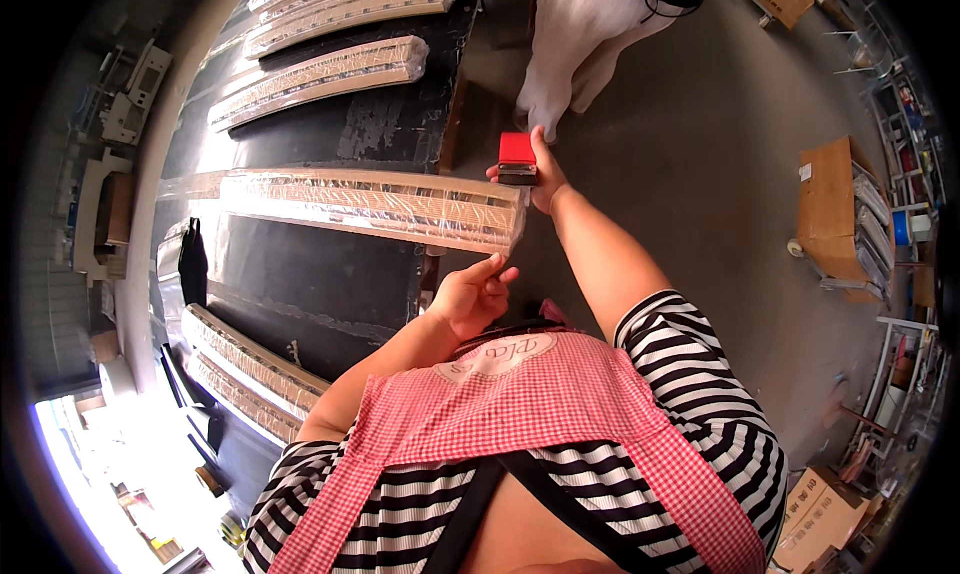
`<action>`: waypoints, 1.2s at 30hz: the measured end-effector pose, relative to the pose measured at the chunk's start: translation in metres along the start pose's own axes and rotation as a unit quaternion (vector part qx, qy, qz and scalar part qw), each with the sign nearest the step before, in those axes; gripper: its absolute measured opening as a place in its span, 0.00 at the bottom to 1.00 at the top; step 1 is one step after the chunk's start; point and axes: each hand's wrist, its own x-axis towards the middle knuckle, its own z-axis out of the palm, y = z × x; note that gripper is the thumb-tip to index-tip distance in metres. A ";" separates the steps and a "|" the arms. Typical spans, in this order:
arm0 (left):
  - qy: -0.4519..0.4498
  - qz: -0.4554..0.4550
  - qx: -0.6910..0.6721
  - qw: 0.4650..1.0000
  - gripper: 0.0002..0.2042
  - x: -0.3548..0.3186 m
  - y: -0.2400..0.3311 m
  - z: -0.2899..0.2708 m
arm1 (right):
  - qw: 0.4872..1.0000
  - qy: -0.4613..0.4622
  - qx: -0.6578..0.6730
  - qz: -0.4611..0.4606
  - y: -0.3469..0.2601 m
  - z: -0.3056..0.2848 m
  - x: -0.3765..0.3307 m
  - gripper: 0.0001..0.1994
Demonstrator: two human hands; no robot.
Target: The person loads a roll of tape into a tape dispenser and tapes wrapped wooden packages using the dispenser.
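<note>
A long bundle of tan slatted strips (pixel 390 206) in clear plastic wrap lies across the dark worktable (pixel 320 279), its right end jutting past the table edge. My left hand (pixel 474 296) is at the near corner of that end, fingers curled, thumb and forefinger pinching the plastic wrap. At the far corner my right hand (pixel 548 179) is closed round a boxy red-and-black hand tool (pixel 517 157). Its lower part is right by the bundle's wrapped end; I cannot make out whether it touches. The tool's exact kind does not show.
More wrapped bundles (pixel 330 79) lie farther up the table, and others (pixel 250 369) at the near left. A person in white trousers (pixel 590 34) stands beyond the table's right edge. A wheeled wooden cart (pixel 835 209) and shelving (pixel 905 364) are at the right.
</note>
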 end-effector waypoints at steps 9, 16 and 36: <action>0.079 -0.127 0.084 0.985 0.09 0.041 -0.009 -0.051 | 0.997 0.022 0.019 -0.077 0.038 -0.026 0.009 0.42; 0.017 0.527 0.822 0.215 0.27 -0.032 0.092 0.031 | 0.996 0.089 0.015 -0.010 0.058 -0.028 -0.007 0.42; 0.141 0.482 0.850 0.159 0.50 -0.011 0.130 0.003 | 0.947 -0.089 -0.040 -0.305 -0.173 0.116 -0.051 0.34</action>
